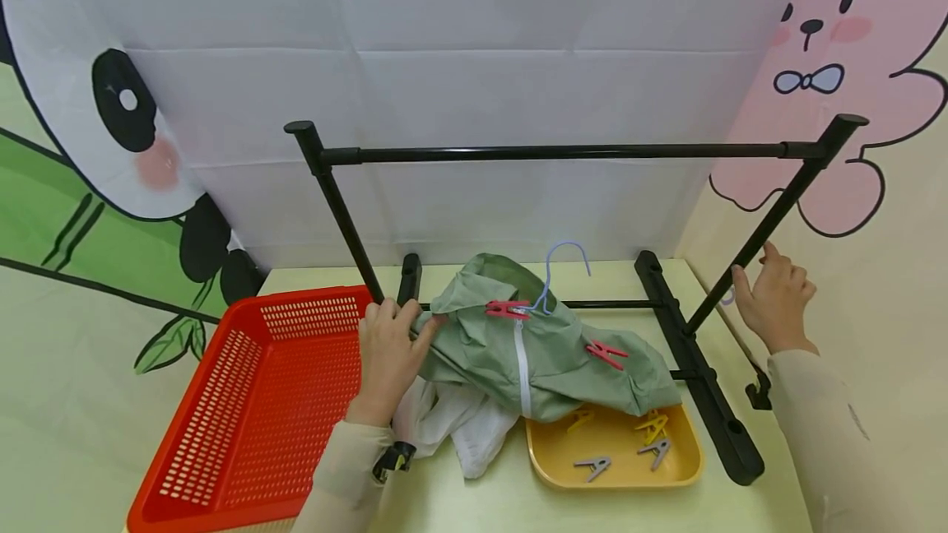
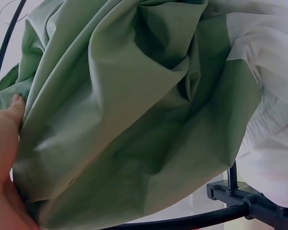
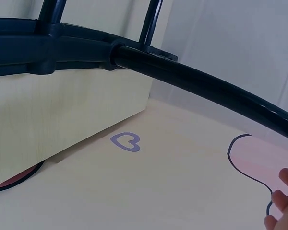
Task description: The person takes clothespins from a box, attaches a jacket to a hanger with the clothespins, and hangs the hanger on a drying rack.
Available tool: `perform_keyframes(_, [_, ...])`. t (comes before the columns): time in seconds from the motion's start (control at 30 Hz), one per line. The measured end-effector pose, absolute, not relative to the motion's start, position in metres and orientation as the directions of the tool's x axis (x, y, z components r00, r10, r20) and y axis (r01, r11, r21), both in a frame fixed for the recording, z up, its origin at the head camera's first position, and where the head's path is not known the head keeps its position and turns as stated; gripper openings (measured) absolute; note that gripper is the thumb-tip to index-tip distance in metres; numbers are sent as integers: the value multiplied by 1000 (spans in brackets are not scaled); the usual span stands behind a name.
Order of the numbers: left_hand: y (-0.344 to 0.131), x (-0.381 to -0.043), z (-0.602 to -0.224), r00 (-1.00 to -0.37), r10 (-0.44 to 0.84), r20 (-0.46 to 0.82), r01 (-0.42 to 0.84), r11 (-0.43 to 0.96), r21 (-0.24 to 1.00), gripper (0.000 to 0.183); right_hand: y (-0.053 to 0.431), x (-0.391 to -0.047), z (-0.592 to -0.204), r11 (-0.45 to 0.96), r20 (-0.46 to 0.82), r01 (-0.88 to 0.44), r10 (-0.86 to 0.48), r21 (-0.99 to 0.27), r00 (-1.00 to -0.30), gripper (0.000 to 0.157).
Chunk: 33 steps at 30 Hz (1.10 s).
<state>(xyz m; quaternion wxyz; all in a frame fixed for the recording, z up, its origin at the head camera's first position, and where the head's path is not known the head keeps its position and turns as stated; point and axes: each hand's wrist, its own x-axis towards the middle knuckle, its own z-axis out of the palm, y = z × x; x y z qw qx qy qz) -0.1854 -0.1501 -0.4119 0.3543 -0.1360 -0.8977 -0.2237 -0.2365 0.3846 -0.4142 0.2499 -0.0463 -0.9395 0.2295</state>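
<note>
My left hand (image 1: 388, 356) is at the foot of the rack's left post, its thumb reaching over the edge of a green zip-front garment (image 1: 474, 352). In the left wrist view the thumb (image 2: 17, 108) touches the green cloth. My right hand (image 1: 781, 303) is beside the right post of the black rack (image 1: 570, 152), fingers spread; the right wrist view shows these fingers (image 3: 283, 203) apart from the bar. The garment lies bunched across the rack's base, with a blue hanger (image 1: 548, 278) and two red clothespins (image 1: 507, 309) on it.
A red basket (image 1: 244, 484) stands at the left. White cloth (image 1: 474, 434) lies under the green garment. A yellow tray (image 1: 615, 479) with several yellow and grey clothespins is in front, partly under the garment. Walls with printed cartoon figures close off the back and sides.
</note>
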Motion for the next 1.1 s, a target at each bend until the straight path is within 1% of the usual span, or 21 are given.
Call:
perform_keyframes(0.13, [-152, -185, -411, -689, 112, 716, 426, 862, 275, 28, 386, -241, -413, 902, 424, -23, 180, -431, -887, 68])
perform_keyframes(0.27, [-154, -185, -411, -680, 135, 721, 442, 860, 255, 28, 385, -243, -411, 909, 423, -15, 180, -417, -888, 67])
perform_keyframes(0.4, [-155, -186, -410, -663, 147, 734, 455, 858, 239, 27, 384, -244, -411, 909, 440, -14, 188, -416, -878, 61])
perform_keyframes(0.57, [-156, -188, -408, -632, 162, 758, 488, 843, 226, 29, 383, -246, -412, 909, 475, -31, 188, -416, -860, 48])
perform_keyframes(0.63, [-157, -189, -408, -615, 171, 770, 505, 836, 217, 29, 382, -246, -413, 907, 486, -32, 194, -419, -852, 43])
perform_keyframes(0.8, [-157, -192, -410, -558, 188, 808, 535, 826, 178, 27, 378, -247, -415, 890, 487, -10, 240, -455, -839, 37])
perform_keyframes(1.1, [-155, -192, -411, -444, 184, 877, 577, 807, 124, 29, 371, -247, -415, 862, 485, 11, 295, -507, -823, 37])
